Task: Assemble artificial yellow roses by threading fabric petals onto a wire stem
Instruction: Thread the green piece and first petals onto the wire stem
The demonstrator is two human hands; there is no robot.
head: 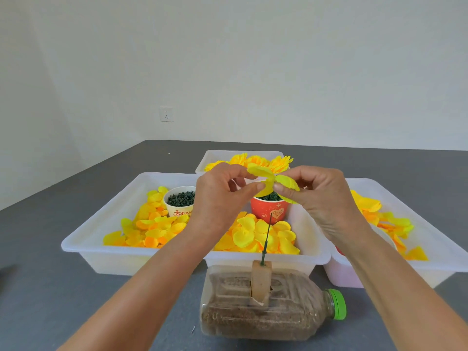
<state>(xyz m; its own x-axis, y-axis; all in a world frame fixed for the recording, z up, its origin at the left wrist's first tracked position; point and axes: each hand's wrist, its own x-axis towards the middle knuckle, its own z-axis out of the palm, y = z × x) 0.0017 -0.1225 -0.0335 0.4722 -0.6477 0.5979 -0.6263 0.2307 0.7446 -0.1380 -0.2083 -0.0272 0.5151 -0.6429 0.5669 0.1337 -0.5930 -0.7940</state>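
Both hands hold one yellow-green fabric petal piece (268, 179) in the air above the trays. My left hand (220, 196) pinches its left lobes with thumb and fingers. My right hand (319, 196) pinches its right lobe. Below it a thin green wire stem (267, 236) stands upright, stuck in a tan block (260, 282) on a sand-filled plastic bottle (266, 307) lying on its side. Nothing is on the stem. Loose yellow and orange petals (152, 229) fill the white tray (101, 239) behind.
A white cup of dark green parts (180, 200) and a red cup (269, 210) stand in the front tray. A far tray (215, 158) holds finished yellow flowers. Another tray (435, 219) with petals sits at right. The table (76, 300) is grey.
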